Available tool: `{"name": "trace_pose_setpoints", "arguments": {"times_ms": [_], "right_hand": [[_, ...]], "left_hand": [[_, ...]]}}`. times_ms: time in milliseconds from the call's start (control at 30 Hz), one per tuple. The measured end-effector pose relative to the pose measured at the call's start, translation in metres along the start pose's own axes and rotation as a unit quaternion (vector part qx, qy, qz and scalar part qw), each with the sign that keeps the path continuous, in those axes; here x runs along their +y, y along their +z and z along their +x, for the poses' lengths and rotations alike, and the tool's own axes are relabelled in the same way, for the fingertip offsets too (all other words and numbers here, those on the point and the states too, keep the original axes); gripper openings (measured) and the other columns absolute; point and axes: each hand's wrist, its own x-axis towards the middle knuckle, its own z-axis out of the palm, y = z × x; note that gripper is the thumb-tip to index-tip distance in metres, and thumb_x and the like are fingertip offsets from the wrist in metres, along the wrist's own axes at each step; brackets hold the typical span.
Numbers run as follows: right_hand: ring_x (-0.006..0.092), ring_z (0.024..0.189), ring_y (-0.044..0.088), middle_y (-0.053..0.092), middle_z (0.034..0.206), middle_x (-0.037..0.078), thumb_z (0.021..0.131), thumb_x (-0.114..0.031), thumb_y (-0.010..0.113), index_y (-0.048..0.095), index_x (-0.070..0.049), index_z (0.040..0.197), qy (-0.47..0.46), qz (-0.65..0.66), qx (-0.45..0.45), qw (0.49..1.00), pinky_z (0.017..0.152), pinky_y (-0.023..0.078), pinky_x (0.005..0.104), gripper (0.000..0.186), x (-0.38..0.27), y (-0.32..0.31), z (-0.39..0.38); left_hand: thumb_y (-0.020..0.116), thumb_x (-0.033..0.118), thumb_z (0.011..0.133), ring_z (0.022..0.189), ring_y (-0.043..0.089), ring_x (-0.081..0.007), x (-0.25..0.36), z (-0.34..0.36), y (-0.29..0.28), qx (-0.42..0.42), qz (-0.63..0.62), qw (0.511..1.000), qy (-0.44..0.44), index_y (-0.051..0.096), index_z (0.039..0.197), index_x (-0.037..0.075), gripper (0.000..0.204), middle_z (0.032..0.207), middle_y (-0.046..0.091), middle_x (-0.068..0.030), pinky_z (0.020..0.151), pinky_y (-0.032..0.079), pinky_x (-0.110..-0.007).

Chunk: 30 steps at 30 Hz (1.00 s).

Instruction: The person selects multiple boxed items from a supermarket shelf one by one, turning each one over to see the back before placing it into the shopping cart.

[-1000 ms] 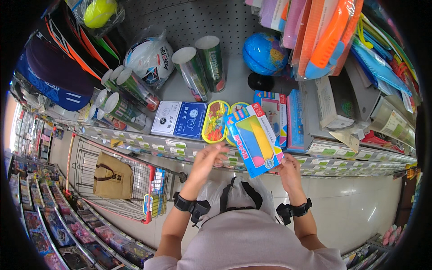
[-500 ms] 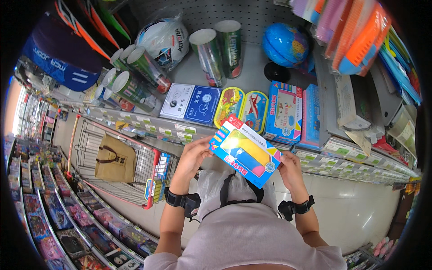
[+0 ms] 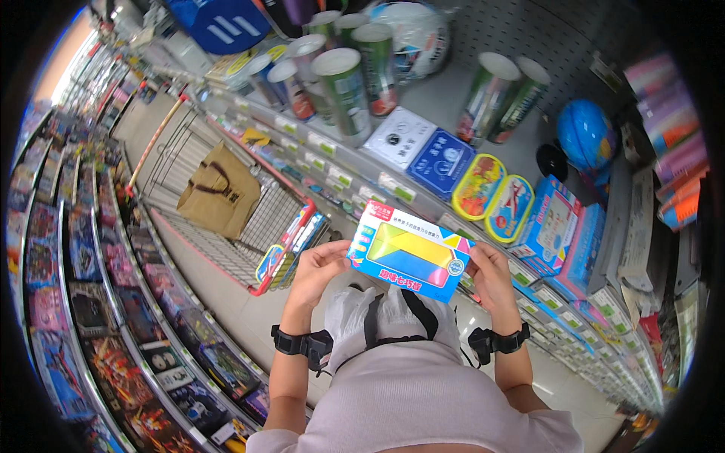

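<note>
A flat blue toy box [image 3: 410, 260] with a window of coloured pieces is held at the middle of the frame, just below the shelf edge. It is gripped at its short ends: the left hand [image 3: 317, 273] is closed on the left end, thumb on top, and the right hand [image 3: 492, 278] is closed on the right end.

For a good look at the box, it is best kept level and gripped by the edges only, so that the window is not covered by a thumb; a light pinch should be enough, since the card would probably buckle under a hard squeeze.

The grey shelf [image 3: 445, 106] runs from the upper left to the right of the frame. On it are seen tall green canisters [image 3: 349, 87], two flat square boxes [image 3: 423, 151], two oval tins [image 3: 492, 198], more blue boxes [image 3: 555, 230] and a blue globe [image 3: 587, 136]. At centre left a red-rimmed wire cart [image 3: 249, 226] holds a brown bag [image 3: 219, 190]. A rack of toy packs [image 3: 113, 302] fills the lower left.
</note>
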Motion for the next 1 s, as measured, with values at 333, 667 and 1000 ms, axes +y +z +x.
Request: {"name": "trace_pose_setpoints", "arguments": {"times_ms": [333,667,1000], "right_hand": [[0.0174,0.096,0.051,0.055,0.104,0.013,0.075,-0.003,0.055,0.051,0.001,0.106,-0.178,-0.347,-0.196,0.9,0.083,0.039,0.0275,0.032,0.013,0.095,0.019],[0.019,0.103,0.048,0.048,0.114,0.016,0.077,0.005,0.048,0.051,0.001,0.106,-0.165,-0.278,-0.181,0.929,0.086,0.039,0.0306,0.029,0.051,0.14,0.018],[0.0174,0.099,0.05,0.048,0.114,0.015,0.078,0.008,0.043,0.049,0.002,0.108,-0.18,-0.278,-0.188,0.924,0.083,0.041,0.0284,0.031,0.062,0.179,0.016]], "left_hand": [[0.061,-0.007,0.055,0.078,0.055,-0.0156,0.026,-0.071,-0.088,0.116,0.242,0.935,0.233,0.06,0.085,0.001,0.03,0.083,0.056,-0.0065,0.07,0.045,-0.026],[0.063,-0.003,0.056,0.076,0.056,-0.0218,0.059,-0.109,-0.121,0.097,0.491,0.699,0.511,0.058,0.073,0.001,0.019,0.076,0.056,-0.0073,0.062,0.048,-0.028],[0.06,0.003,0.058,0.075,0.056,-0.0221,0.068,-0.141,-0.141,0.095,0.542,0.642,0.533,0.059,0.075,0.0,0.017,0.077,0.055,-0.0073,0.061,0.048,-0.028]]}}
